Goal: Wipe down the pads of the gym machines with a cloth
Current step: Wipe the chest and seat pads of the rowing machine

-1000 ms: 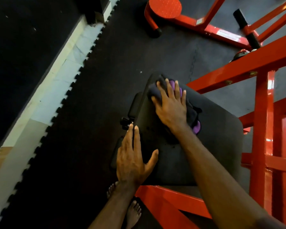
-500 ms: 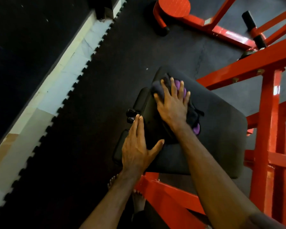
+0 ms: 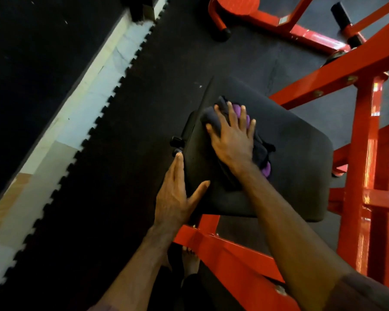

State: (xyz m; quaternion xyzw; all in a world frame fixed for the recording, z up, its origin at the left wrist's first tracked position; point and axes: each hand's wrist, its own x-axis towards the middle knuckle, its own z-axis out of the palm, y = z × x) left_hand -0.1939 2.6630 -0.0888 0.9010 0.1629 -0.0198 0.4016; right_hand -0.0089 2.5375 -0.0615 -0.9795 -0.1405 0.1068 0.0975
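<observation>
Pad [image 3: 296, 158]: dark grey, flat, rounded corners, matte, mounted on red frame [image 3: 359, 167], sits centre-right of view. Cloth [image 3: 262, 151] on its top face toward 10 o'clock — bunched, dark with purple patches. Right hand [image 3: 231, 140] flat on the cloth, fingers straight and spread, pressing. Left hand [image 3: 174, 198] flat against the pad's 8 o'clock edge — fingers straight, thumb splayed onto the top.

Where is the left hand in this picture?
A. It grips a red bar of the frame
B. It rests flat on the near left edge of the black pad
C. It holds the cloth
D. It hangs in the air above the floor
B: the left hand lies with straight fingers on the edge of the pad, while the right hand presses the cloth.
</observation>
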